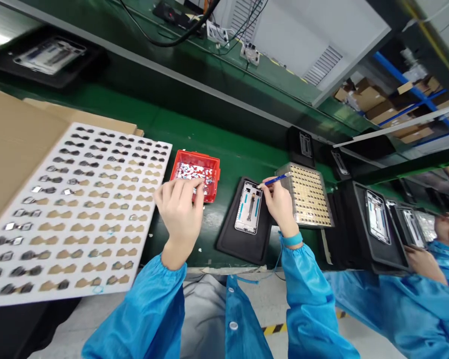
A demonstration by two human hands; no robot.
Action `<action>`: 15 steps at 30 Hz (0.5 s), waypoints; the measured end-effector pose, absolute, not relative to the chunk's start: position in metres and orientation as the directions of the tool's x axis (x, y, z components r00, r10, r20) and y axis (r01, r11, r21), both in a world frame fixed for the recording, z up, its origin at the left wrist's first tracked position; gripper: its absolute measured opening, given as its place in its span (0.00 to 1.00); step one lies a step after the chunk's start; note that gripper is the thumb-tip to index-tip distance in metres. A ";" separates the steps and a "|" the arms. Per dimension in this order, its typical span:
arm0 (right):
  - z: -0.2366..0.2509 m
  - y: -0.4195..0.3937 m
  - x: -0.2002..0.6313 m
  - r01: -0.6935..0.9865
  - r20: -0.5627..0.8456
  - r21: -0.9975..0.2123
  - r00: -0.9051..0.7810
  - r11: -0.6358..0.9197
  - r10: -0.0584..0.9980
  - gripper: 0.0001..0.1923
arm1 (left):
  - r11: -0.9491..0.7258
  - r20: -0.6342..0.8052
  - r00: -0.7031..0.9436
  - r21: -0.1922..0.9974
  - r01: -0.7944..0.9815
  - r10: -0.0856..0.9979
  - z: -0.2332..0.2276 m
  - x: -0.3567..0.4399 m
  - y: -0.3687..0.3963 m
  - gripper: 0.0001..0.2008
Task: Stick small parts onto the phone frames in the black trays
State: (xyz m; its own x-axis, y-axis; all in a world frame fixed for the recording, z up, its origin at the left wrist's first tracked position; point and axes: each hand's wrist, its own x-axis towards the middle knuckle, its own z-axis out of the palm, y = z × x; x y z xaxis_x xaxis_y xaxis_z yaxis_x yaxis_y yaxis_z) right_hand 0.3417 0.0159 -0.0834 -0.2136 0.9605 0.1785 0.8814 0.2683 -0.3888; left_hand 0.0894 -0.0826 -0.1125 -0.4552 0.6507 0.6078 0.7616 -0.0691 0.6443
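My left hand (179, 207) hovers with its fingers pinched together at the front edge of a small red bin (213, 167) full of tiny scraps; whether it holds anything I cannot tell. My right hand (280, 204) grips blue tweezers (276, 180), their tip at the top corner of a white phone frame (248, 208). The frame lies in a black tray (230, 244) on the green belt. Both arms wear blue sleeves.
A white sheet (71, 279) with rows of small parts lies at left on cardboard (11, 144). A tray of gold parts (314, 197) sits beside my right hand. More black trays (362, 249) with phone frames follow at right, where another person's hand (421, 259) rests.
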 end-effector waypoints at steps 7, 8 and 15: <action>-0.086 0.018 0.340 0.908 0.166 -0.319 -0.229 0.272 0.959 0.09 | -0.110 0.619 -0.443 0.652 0.750 0.649 -0.106 0.092 -0.086 0.09; -0.086 0.018 0.340 0.913 0.159 -0.313 -0.222 0.262 0.962 0.09 | -0.120 0.629 -0.434 0.644 0.756 0.645 -0.105 0.093 -0.088 0.08; -0.080 0.019 0.335 0.935 0.083 -0.243 -0.244 0.257 0.966 0.10 | -0.342 0.661 -0.205 0.598 0.724 0.722 -0.102 0.113 -0.117 0.10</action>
State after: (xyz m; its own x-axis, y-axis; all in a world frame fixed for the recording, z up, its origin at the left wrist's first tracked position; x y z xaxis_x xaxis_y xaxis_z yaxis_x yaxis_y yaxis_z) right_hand 0.3353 0.0186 -0.0803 -0.2441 0.9662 0.0834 0.9352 0.2572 -0.2434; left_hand 0.1129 -0.1174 -0.1016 -0.2050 0.7218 0.6610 0.7244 -0.3422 0.5984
